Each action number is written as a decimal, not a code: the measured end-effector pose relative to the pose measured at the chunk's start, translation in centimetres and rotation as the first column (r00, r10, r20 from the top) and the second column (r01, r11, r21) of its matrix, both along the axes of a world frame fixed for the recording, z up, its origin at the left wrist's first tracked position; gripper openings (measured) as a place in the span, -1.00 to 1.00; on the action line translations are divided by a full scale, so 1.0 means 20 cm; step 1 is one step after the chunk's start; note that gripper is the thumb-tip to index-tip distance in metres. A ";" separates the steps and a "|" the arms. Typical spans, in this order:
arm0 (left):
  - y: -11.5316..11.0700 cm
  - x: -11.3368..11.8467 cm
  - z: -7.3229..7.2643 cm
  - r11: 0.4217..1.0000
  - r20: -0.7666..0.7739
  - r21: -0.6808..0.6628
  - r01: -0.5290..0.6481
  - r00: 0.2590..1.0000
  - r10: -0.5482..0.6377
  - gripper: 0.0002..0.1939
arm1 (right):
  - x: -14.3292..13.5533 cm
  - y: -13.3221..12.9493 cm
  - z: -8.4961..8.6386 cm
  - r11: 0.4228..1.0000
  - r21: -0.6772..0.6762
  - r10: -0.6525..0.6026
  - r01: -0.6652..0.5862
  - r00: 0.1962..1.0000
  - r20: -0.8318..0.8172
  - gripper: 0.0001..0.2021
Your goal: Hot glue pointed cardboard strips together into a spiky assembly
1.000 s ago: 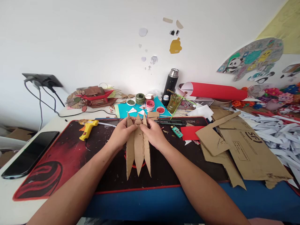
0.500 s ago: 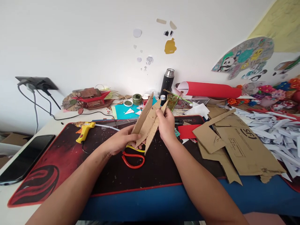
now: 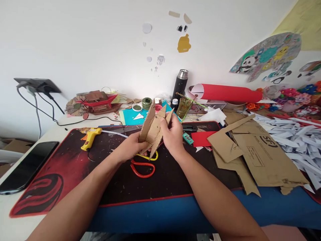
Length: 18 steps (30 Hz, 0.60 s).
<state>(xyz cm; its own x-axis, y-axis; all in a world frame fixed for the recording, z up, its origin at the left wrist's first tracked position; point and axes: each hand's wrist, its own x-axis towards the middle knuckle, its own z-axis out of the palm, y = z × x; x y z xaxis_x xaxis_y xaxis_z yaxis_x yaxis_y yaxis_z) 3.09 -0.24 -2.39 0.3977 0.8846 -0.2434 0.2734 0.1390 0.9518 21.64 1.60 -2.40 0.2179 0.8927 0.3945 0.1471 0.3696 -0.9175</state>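
Between my two hands is a folded cardboard piece [image 3: 154,132] with raised side walls and pointed ends, held tilted above the desk mat. My left hand [image 3: 132,145] grips its lower left end, thumb on the inside and fingers under it. My right hand [image 3: 173,132] pinches the right wall near the upper end, thumb on the near face. Just below lie scissors [image 3: 142,169] with red and yellow handles, their blades hidden. A yellow hot glue gun [image 3: 90,139] rests on the mat left of my hands.
Cardboard sheets [image 3: 265,160] and a red paper piece [image 3: 202,139] lie to the right, beside white paper strips [image 3: 298,147]. At the back stand a black thermos [image 3: 180,85], paint pots [image 3: 146,103] and a glass with brushes [image 3: 185,108]. A phone [image 3: 27,167] lies far left.
Both hands have shifted slightly left with the cardboard piece, and its walls have turned a little. The right hand sits slightly lower on its wall. The view has moved slightly.
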 end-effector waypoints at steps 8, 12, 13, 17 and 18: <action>-0.01 0.01 0.06 0.996 0.077 -0.084 -0.004 0.997 0.011 -0.67 | 0.02 0.03 -0.02 0.999 -0.049 -0.009 0.004 0.996 -0.093 -0.86; 0.00 0.00 0.05 1.000 -0.039 -0.011 -0.022 0.999 0.022 -0.74 | 0.00 0.01 -0.01 0.998 -0.040 0.044 -0.048 0.994 -0.097 -0.85; 0.00 -0.01 0.04 0.999 -0.083 0.023 -0.036 0.996 0.038 -0.75 | -0.01 0.01 -0.01 0.997 -0.041 0.055 -0.059 0.994 -0.094 -0.84; 0.00 -0.02 0.04 0.990 -0.186 0.131 -0.051 0.980 0.075 -0.74 | -0.02 0.00 -0.02 0.995 -0.069 0.069 -0.076 0.993 -0.100 -0.81; 0.00 -0.02 0.04 0.992 -0.171 0.123 -0.042 0.983 0.063 -0.73 | -0.02 0.00 -0.02 0.994 -0.072 0.068 -0.077 0.992 -0.110 -0.80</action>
<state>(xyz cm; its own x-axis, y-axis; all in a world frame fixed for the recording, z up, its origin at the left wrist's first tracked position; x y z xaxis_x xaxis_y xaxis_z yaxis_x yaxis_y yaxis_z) 2.75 -0.25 -1.52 0.3104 0.9298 -0.1976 0.4321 0.0472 0.9006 21.25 1.66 -2.79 0.1891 0.9342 0.3024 0.0213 0.3040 -0.9524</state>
